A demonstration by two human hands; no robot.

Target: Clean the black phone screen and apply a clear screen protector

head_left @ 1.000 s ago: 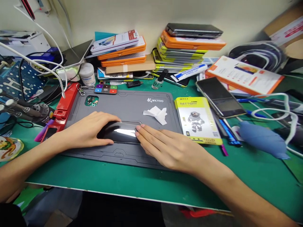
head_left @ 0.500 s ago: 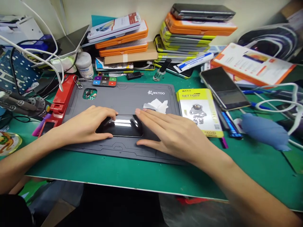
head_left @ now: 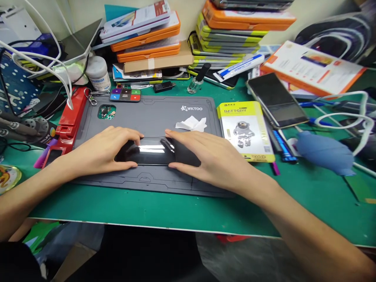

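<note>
A smartphone (head_left: 151,150) with a glossy black screen lies flat on the grey work mat (head_left: 141,117), bright light reflected in its glass. My left hand (head_left: 114,150) grips its left end, fingers along the far edge and thumb along the near edge. Around the right end, my right hand (head_left: 202,152) holds the same two edges between fingers and thumb. Both palms hide the phone's ends. Just beyond my right fingers sits a crumpled white tissue (head_left: 192,123). To the right is a yellow battery box (head_left: 243,131).
Stacked orange and yellow cases (head_left: 232,43) stand at the back. Another phone (head_left: 277,100), a blue air blower (head_left: 324,152) and white cables lie at right. On the left are a red tool (head_left: 69,121) and a white jar (head_left: 98,73). Small screws fill a mat recess (head_left: 106,112).
My right hand has closed from beside the phone onto its right end, its thumb now at the near edge. The left hand keeps its hold. The view has shifted slightly.
</note>
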